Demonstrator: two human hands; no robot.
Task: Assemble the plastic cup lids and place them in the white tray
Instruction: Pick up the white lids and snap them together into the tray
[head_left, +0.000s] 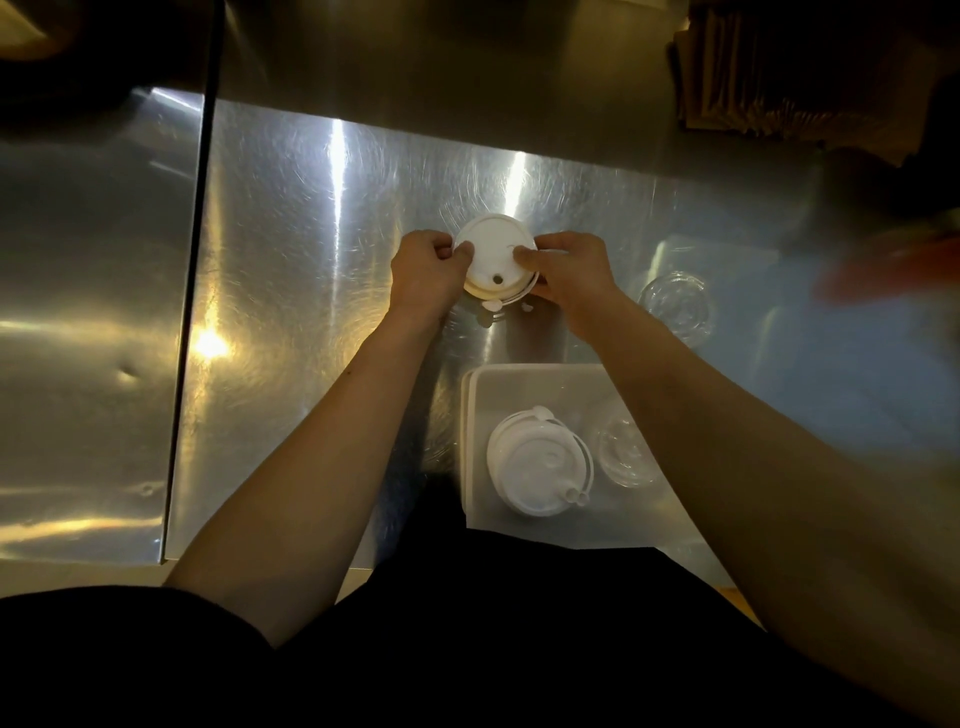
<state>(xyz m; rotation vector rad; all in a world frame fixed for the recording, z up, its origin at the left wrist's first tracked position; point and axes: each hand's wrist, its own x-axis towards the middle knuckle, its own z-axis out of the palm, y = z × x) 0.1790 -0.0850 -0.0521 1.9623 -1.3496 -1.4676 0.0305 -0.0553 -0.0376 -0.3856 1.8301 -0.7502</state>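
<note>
I see both hands on one round white plastic cup lid (496, 265) above the steel counter (311, 260): left hand (426, 270) pinches its left rim, right hand (569, 270) presses thumb on top, fingers under. White rectangular plastic tray (470, 441) near me already holds a stack of assembled white lids (537, 465) and a clear lid (623, 452). Another clear lid (675, 306) waits on the counter, so more seems left.

Left hand (425, 270) and right hand (570, 270) pinching a white lid (496, 260) over the steel counter (291, 249). Nearer, white tray (470, 447) holding stacked white lids (535, 462) beside, seemingly, clear lids (621, 452).
</note>
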